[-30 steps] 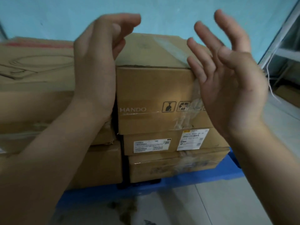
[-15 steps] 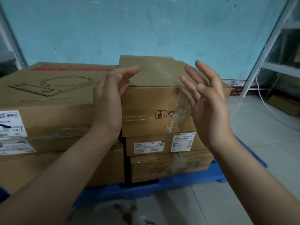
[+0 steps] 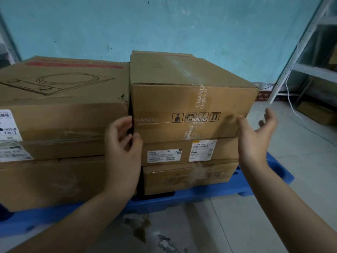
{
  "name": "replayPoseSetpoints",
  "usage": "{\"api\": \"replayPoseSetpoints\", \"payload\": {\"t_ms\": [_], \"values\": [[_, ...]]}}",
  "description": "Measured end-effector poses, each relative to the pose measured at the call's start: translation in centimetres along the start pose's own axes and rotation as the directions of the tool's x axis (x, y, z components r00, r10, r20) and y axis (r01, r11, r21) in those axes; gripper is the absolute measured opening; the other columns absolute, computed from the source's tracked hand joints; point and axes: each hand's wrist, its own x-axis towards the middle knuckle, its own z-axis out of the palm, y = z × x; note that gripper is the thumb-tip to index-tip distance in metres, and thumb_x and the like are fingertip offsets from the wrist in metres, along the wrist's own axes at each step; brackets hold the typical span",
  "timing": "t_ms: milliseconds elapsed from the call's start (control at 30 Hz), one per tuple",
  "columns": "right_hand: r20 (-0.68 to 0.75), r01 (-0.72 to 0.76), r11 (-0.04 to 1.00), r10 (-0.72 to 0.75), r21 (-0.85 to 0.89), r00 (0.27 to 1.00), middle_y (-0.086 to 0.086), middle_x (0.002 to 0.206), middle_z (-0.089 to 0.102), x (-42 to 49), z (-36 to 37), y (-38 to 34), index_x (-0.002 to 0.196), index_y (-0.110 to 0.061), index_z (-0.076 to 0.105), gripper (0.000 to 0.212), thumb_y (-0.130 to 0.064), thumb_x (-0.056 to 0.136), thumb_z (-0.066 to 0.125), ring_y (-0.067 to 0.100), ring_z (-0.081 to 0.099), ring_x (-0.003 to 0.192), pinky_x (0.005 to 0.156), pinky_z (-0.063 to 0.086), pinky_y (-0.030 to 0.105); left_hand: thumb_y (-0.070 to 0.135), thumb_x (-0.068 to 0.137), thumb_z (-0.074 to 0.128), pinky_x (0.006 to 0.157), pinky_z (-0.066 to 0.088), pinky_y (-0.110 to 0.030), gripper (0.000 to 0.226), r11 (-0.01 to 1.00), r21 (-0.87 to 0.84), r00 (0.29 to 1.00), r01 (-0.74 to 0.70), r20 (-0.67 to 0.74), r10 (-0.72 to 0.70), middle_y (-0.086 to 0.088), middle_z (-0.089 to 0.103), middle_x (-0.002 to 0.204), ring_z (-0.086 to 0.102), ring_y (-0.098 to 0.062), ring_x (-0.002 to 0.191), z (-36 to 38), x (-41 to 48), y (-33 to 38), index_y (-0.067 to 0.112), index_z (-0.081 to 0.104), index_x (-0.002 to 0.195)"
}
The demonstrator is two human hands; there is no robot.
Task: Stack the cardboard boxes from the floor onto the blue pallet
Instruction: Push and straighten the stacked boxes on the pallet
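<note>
A blue pallet (image 3: 184,200) lies on the floor with two stacks of cardboard boxes on it. The right stack is topped by a taped box printed CHANDO (image 3: 182,99), over a labelled box (image 3: 184,152) and a lower one (image 3: 186,178). The left stack has a wide flat box (image 3: 60,99) on a larger box (image 3: 47,181). My left hand (image 3: 123,147) is at the CHANDO box's lower left corner, fingers loosely bent, holding nothing. My right hand (image 3: 255,137) hovers beside its right side, palm turned in, fingers spread.
A turquoise wall stands right behind the stacks. Metal shelving (image 3: 306,70) with a hanging white cord is at the right, and a small cardboard box (image 3: 317,112) sits on the floor beneath it. Pale tiled floor (image 3: 228,230), stained in front of the pallet, lies before me.
Both hands have dropped from near the top of the CHANDO box to its lower corners. The view has pulled back and shows more of the pallet and wall.
</note>
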Motion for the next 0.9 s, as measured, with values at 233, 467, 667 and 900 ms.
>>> {"api": "replayPoseSetpoints", "payload": {"t_ms": [233, 467, 667, 900], "values": [[0.149, -0.037, 0.998, 0.028, 0.058, 0.989, -0.004, 0.155, 0.041, 0.5, 1.0, 2.6, 0.155, -0.026, 0.027, 0.069, -0.033, 0.095, 0.061, 0.012, 0.039, 0.141, 0.117, 0.032, 0.036, 0.011, 0.095, 0.057, 0.093, 0.029, 0.005, 0.062, 0.993, 0.112, 0.997, -0.043, 0.070, 0.035, 0.022, 0.032, 0.141, 0.038, 0.007, 0.130, 1.8, 0.2, -2.3, 0.041, 0.034, 0.144], [0.170, -0.098, 0.995, 0.095, 0.005, 0.981, -0.007, 0.136, 0.034, 3.1, 1.5, 2.6, 0.147, -0.031, 0.037, 0.069, -0.036, 0.081, 0.056, 0.012, 0.044, 0.117, 0.104, 0.034, 0.036, 0.009, 0.098, 0.050, 0.111, 0.028, -0.024, 0.061, 0.995, 0.102, 0.996, 0.017, 0.089, -0.026, 0.020, 0.030, 0.147, 0.036, -0.001, 0.134, 2.8, 0.7, -2.8, 0.042, 0.030, 0.146], [0.115, -0.065, 0.995, 0.073, -0.071, 0.991, -0.007, 0.156, 0.027, 3.6, -0.5, 5.4, 0.151, -0.032, 0.033, 0.060, -0.033, 0.093, 0.048, 0.018, 0.035, 0.140, 0.116, 0.031, 0.044, 0.012, 0.099, 0.048, 0.103, 0.028, -0.012, 0.062, 0.980, 0.196, 0.996, 0.034, 0.071, -0.049, 0.029, 0.026, 0.149, 0.032, 0.012, 0.131, 1.7, -2.0, -4.6, 0.047, 0.027, 0.146], [0.022, -0.133, 0.987, 0.136, -0.092, 0.991, -0.001, 0.165, 0.008, 2.5, -0.7, 8.3, 0.157, -0.024, 0.019, 0.072, -0.035, 0.096, 0.055, 0.024, 0.026, 0.148, 0.114, 0.027, 0.039, 0.017, 0.101, 0.044, 0.108, 0.023, -0.013, 0.061, 0.962, 0.225, 0.983, 0.152, 0.069, -0.171, 0.023, 0.016, 0.156, 0.024, 0.004, 0.137, 2.2, -2.1, -6.0, 0.036, 0.018, 0.153]]}}
